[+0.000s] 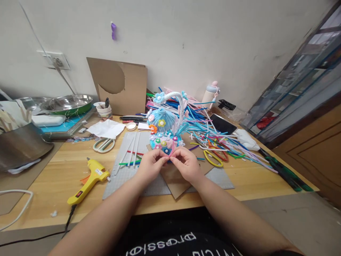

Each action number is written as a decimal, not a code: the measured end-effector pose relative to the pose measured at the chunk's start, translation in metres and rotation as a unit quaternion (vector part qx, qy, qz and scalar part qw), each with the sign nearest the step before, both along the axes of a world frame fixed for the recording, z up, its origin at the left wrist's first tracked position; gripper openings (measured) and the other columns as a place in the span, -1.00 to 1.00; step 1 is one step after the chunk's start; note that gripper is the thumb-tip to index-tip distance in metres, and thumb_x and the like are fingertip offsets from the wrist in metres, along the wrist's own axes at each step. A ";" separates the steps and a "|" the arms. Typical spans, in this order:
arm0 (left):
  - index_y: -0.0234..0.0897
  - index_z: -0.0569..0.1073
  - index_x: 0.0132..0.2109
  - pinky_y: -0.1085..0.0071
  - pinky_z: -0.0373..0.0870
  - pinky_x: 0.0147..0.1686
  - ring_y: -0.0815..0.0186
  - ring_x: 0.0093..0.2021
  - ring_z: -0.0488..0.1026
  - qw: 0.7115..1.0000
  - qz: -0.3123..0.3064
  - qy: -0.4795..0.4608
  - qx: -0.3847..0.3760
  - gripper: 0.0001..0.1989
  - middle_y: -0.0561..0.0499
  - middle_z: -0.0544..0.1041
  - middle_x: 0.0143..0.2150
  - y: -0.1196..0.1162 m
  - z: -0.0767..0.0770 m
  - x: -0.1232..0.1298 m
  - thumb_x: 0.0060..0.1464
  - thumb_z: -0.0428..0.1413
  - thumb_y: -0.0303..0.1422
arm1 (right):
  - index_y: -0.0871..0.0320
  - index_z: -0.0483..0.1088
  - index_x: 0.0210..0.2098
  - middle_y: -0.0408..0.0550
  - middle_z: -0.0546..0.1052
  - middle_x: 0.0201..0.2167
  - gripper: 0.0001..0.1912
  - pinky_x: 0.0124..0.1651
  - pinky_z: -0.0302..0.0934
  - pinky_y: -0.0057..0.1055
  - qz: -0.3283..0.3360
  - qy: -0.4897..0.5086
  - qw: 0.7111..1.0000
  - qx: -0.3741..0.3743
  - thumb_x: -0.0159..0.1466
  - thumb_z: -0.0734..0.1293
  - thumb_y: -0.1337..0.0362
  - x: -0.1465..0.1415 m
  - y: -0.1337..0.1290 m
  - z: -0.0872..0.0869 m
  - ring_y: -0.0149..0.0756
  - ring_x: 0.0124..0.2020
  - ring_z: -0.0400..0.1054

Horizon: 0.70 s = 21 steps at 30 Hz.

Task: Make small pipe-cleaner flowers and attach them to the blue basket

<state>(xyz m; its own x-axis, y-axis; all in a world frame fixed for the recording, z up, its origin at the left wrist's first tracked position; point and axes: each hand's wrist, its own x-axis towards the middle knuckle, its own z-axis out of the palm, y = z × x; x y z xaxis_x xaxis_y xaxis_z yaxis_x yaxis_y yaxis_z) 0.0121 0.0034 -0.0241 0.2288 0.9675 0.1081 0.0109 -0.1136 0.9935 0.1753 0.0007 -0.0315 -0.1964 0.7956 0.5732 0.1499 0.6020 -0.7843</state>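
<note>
My left hand [152, 165] and my right hand [186, 164] meet at the middle of the table, thumbs and forefingers pinched together. Between their fingertips runs a pink pipe cleaner [172, 151], bent upward in a narrow loop. Right behind the hands stands a blue fuzzy craft piece [162, 122] made of pipe cleaners, with small colourful flowers and a white curved stem arching over it. My fingers hide part of its lower front. Under the hands lie a cardboard piece [174, 185] and a grey cutting mat [157, 191].
A yellow glue gun [90, 181] lies left, its black cord trailing off the front edge. White-handled scissors [104, 145] and yellow-handled scissors [213, 159] rest farther back. Many loose pipe cleaners [198, 121] spread behind and right. A metal pot [23, 145] stands at far left.
</note>
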 end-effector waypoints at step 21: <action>-0.39 0.45 -0.45 0.51 0.29 -0.66 0.44 -0.70 0.36 0.890 -0.353 -0.130 -0.258 -0.60 0.07 0.43 -0.62 -0.008 0.011 -0.009 -0.16 0.30 -0.09 | 0.06 0.45 -0.16 -0.06 0.54 -0.34 -0.82 -0.17 0.23 -0.26 0.081 -0.183 0.946 0.255 0.28 0.28 0.37 0.027 -0.017 0.036 -0.28 -0.29 0.39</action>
<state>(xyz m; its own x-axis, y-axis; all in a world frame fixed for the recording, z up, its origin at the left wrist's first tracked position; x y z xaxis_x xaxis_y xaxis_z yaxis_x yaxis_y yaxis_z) 0.0029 -0.0042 -0.0133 0.8311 0.5294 -0.1702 -0.1210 0.4710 0.8738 0.2019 -0.0165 0.0044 -0.5512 0.3767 0.7445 0.2294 0.9263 -0.2989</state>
